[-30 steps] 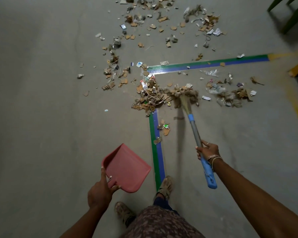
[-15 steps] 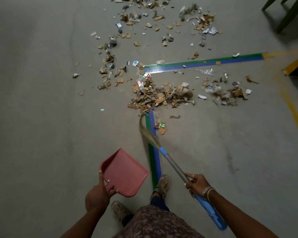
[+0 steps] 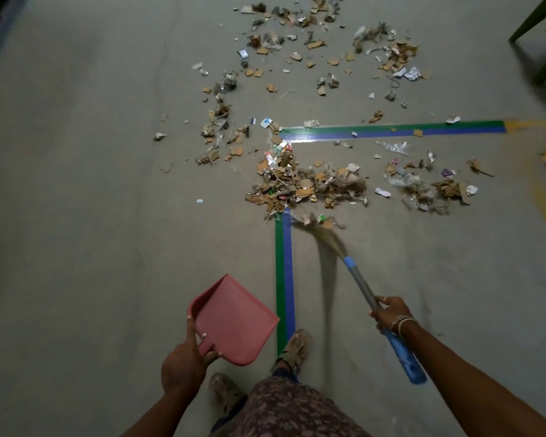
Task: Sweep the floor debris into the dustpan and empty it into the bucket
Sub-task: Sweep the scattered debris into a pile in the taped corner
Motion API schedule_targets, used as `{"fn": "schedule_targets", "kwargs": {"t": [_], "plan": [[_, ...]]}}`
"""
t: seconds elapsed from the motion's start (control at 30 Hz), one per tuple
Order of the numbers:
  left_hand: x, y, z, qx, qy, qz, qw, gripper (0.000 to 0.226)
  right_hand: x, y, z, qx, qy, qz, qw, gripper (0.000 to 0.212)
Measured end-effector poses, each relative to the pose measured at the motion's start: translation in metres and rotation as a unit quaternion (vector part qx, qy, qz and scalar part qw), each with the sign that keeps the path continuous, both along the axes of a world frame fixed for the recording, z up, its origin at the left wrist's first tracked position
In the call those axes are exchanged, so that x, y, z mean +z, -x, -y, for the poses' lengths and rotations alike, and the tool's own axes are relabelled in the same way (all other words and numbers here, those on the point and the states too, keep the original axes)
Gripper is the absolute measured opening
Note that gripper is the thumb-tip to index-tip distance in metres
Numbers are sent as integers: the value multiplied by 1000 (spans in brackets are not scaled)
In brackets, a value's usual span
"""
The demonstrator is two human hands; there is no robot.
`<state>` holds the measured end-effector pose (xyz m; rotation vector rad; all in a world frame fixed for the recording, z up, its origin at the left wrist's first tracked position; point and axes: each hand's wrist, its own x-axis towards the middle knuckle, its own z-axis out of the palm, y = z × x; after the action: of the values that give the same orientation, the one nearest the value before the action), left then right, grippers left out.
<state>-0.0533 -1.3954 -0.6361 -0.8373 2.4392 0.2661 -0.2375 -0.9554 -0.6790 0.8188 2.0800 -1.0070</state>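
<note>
The fingers of the right hand (image 3: 388, 313) are wrapped tight around the long broom with a grey and blue handle (image 3: 364, 290). Far out past those fingers, the soft straw bristles (image 3: 323, 236) touch a few brown scraps just beside the green and blue tape line (image 3: 284, 279) on the grey floor (image 3: 92, 247). The big pile of torn cardboard and paper bits (image 3: 306, 184) lies a little further out. The left hand (image 3: 183, 362) pinches the near edge of the flat pink plastic dustpan (image 3: 234, 320), thumb on top, with the dustpan sticking out ahead of its fingers.
</note>
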Motion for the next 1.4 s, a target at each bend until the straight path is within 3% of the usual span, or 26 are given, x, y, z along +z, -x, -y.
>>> {"fn": "schedule_targets", "kwargs": {"t": [0.27,0.47,0.67,1.0,1.4], "plan": [[12,-1,1,7,-6,-4,1000,120,21,-8,13,-131,11,-151,980,57],[25,5,30,10,-15,-17,1000,125,28,-37,43,-149,84,-183,968,61],[36,17,54,27,-4,-37,999,122,28,-44,82,-61,128,-160,977,66],[58,8,149,34,36,-39,998,118,23,-31,190,184,130,-76,971,70],[31,36,301,7,-57,-33,998,123,15,-28,337,364,-8,80,928,67]]}}
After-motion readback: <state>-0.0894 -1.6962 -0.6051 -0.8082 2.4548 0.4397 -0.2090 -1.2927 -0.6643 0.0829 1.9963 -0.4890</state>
